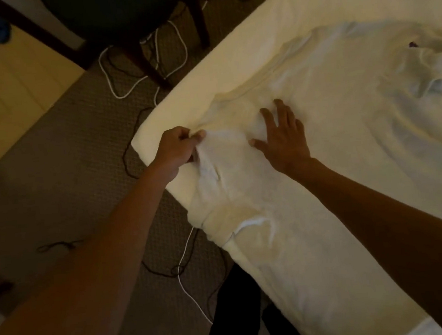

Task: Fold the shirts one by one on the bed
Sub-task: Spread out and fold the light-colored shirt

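Dark chair (121, 13), white cable (190, 290) (looped), patterned carpet (66, 154)

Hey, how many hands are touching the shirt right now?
2. The left hand pinches the white shirt at its edge near the corner of the bed; the right hand lies flat on it, fingers spread.

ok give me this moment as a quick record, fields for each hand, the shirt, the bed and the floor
left hand: pinches an edge of the white shirt near the bed's corner
right hand: flat, fingers spread, pressing on the shirt
shirt: wrinkled, lying over the corner of the bed
bed: pale cover; a crumpled white garment lies farther along it
floor: carpet with loose cables; a dark chair stands beside the bed
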